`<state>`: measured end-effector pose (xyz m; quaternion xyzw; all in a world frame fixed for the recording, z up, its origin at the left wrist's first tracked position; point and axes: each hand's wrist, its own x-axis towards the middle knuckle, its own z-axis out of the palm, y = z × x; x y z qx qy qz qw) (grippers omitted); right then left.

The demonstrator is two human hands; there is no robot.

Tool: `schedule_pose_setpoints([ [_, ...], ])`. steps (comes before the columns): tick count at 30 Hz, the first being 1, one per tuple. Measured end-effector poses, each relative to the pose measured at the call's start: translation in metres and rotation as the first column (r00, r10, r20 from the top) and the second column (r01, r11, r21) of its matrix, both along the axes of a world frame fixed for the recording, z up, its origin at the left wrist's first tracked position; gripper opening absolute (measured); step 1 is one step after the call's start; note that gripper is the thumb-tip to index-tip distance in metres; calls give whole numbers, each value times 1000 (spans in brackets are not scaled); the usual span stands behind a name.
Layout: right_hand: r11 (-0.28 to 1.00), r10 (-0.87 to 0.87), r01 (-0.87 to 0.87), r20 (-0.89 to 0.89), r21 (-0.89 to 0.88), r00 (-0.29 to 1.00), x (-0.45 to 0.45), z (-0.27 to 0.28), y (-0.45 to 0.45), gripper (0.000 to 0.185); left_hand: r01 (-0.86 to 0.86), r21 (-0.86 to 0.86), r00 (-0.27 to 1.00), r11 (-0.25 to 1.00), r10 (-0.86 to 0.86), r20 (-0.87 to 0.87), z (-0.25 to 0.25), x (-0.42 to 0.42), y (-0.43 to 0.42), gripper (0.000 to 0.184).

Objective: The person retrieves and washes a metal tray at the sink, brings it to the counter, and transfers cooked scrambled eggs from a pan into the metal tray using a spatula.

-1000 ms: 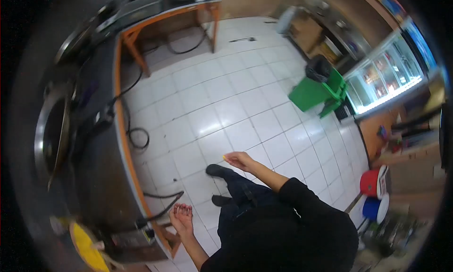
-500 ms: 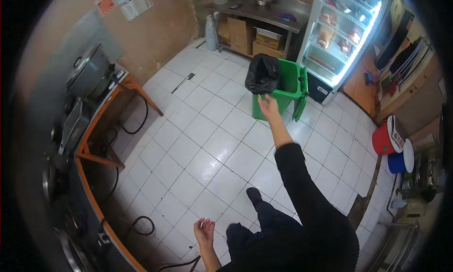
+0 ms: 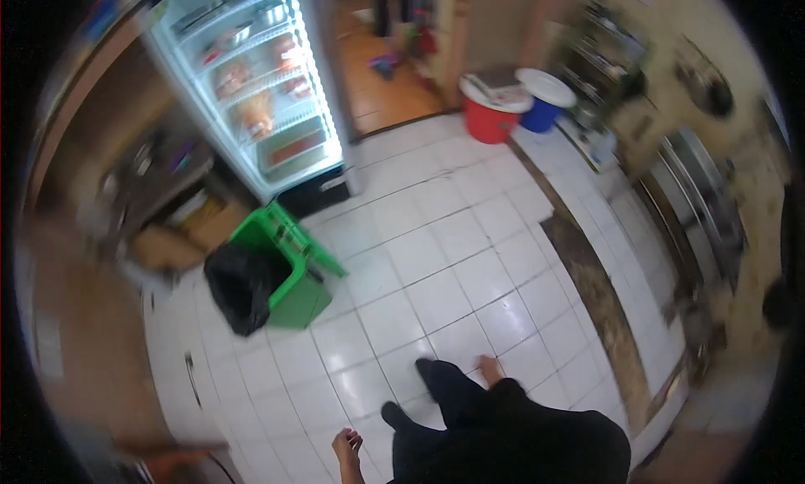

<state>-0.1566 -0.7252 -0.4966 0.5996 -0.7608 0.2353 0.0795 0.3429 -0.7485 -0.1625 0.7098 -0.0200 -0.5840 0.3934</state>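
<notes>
My left hand (image 3: 347, 442) hangs low over the white tiles at the bottom of the view, its fingers loosely curled and apart, with nothing seen in them. Beside my right thigh is my right hand (image 3: 490, 370), small and blurred. The black sleeve covers its wrist, and its fingers do not show clearly. Both hands are well away from the green wheeled bin (image 3: 302, 303), which stands to the left with its lid (image 3: 312, 242) hanging back. A black bin bag (image 3: 239, 287) lines the bin and folds over its rim.
A lit glass-door fridge (image 3: 260, 106) stands behind the bin. Red (image 3: 490, 119) and blue (image 3: 538, 119) lidded buckets are by the doorway. A dark broken strip (image 3: 587, 270) runs along the floor at the right, beside large pots (image 3: 696, 182). A metal table (image 3: 163, 178) is at the left.
The view has swung to the right, so the bin and fridge now appear further left. My right arm has drawn back from the bin to my side. My left hand stays low.
</notes>
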Motion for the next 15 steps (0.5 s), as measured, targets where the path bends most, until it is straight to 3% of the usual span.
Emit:
schedule_pose_setpoints([
  [1, 848, -349, 236, 165, 475, 922, -55, 62, 51, 23, 89, 21, 994, 996, -90, 58, -14, -3, -26, 13],
  [2, 650, -544, 395, 35, 649, 838, -115, 102, 67, 24, 165, 4, 983, 986, -165, 76, -13, -12, -64, 13],
  [3, 606, -534, 487, -133, 629, 835, -179, 126, 86, 21, 261, 10, 958, 965, -260, 124, -15, -26, -101, 14],
  [4, 710, -704, 425, 563, 561, 433, -231, 176, 88, 20, 340, 16, 926, 940, -338, 167, -22, -48, -138, 16],
  [5, 657, -386, 630, 902, 415, -192, -281, 237, 86, 20, 378, -4, 912, 926, -371, 175, -30, -68, -174, 16],
  [6, 790, -63, 606, 995, 94, -72, -309, 301, 81, 17, 471, -9, 864, 882, -459, 206, -42, -86, -211, 16],
  [7, 734, 40, 679, 997, 18, -70, -309, 383, 63, 15, 551, -3, 815, 835, -537, 220, -62, -94, -236, 16],
  [8, 665, 167, 744, 985, -73, -52, -325, 435, 33, 15, 580, 10, 758, 814, -545, 359, -100, -109, -266, 22],
  [9, 646, 188, 757, 982, -97, -34, -359, 442, 21, 15, 653, 58, 657, 755, -603, 452, -115, -133, -296, 25],
  [10, 609, 348, 769, 937, -197, -36, -375, 444, 21, 12, 709, 119, 542, 695, -645, 538, -119, -164, -326, 29],
  [11, 558, 491, 782, 870, -279, -40, -385, 444, 24, 11, 768, 227, 388, 599, -717, 579, -89, -217, -345, 24],
  [12, 516, 552, 838, 816, -175, -170, -400, 424, 17, 6, 799, 337, 223, 498, -766, 603, -57, -271, -364, 21],
  [13, 648, 249, 756, 964, -96, -91, -418, 387, 14, 19, 894, 124, 265, 431, -731, 629, -79, -290, -388, 27],
  [14, 708, -530, 627, 832, 326, 165, -446, 301, 10, 27, 909, 362, -162, 205, -627, 762, -39, -355, -412, 29],
  [15, 426, -874, 568, 158, 704, 459, -472, 222, 4, 39, 919, 311, -93, 244, -632, 770, -19, -401, -433, 28],
])
